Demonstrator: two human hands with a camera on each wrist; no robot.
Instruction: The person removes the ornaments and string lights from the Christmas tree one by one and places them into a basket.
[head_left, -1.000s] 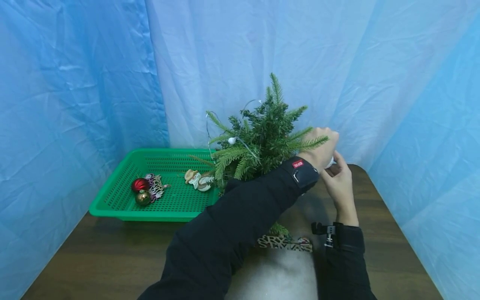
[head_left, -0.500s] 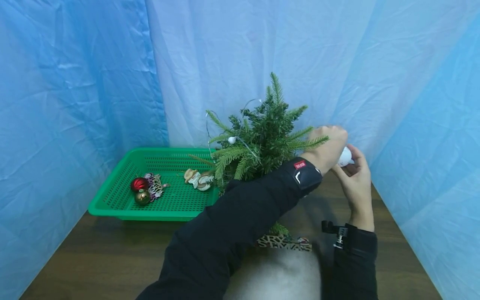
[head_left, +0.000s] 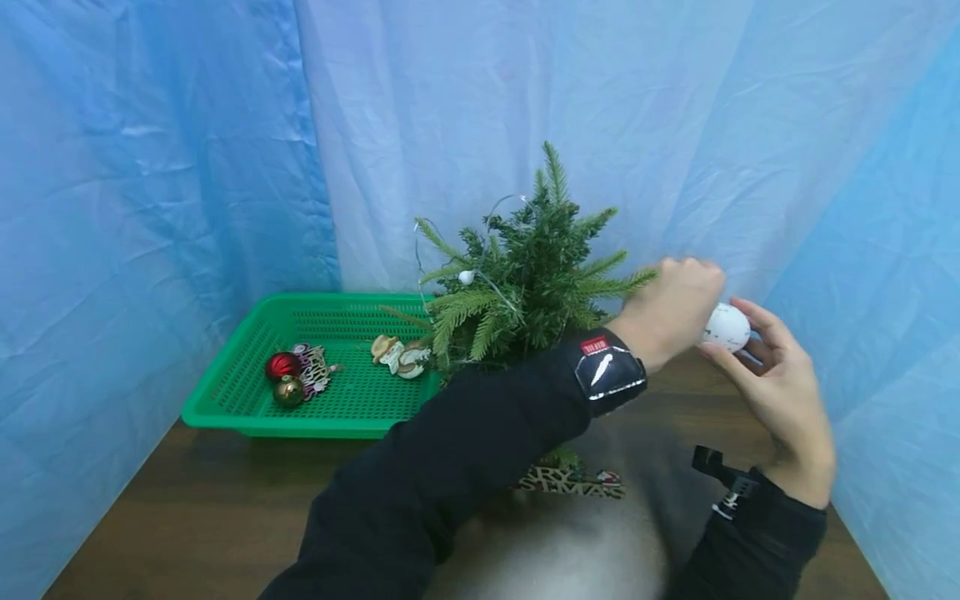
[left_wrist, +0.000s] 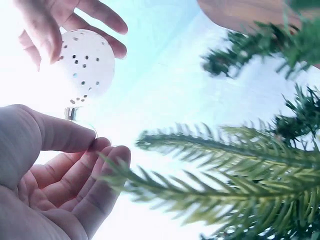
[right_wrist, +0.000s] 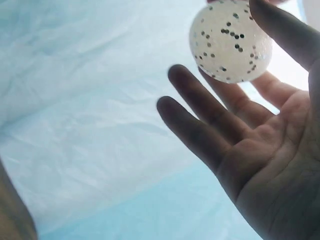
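A white bauble [head_left: 727,327] with small shiny dots is held between both hands, right of the small Christmas tree [head_left: 528,275]. My left hand [head_left: 671,304] reaches past the tree; in the left wrist view its thumb and fingertips pinch the hanging loop [left_wrist: 95,131] above the bauble's silver cap [left_wrist: 71,113]. Branch tips [left_wrist: 165,190] of the tree come close to those fingers. My right hand [head_left: 787,387] holds the bauble's round end between thumb and fingers; in the right wrist view two other fingers [right_wrist: 205,112] extend away from the bauble [right_wrist: 232,42].
Left of the tree stands a green basket [head_left: 315,432] with a red ball [head_left: 282,365], a gold ball [head_left: 288,391], a lettered ornament [head_left: 315,372] and a snowman ornament [head_left: 399,357]. A wooden lettered sign [head_left: 573,482] is low on the tree. Blue curtains [head_left: 480,100] enclose the table.
Both hands have moved right, away from the tree, with the bauble. The bauble, mostly hidden behind the hands before, now shows clearly. Basket and tree stay put.
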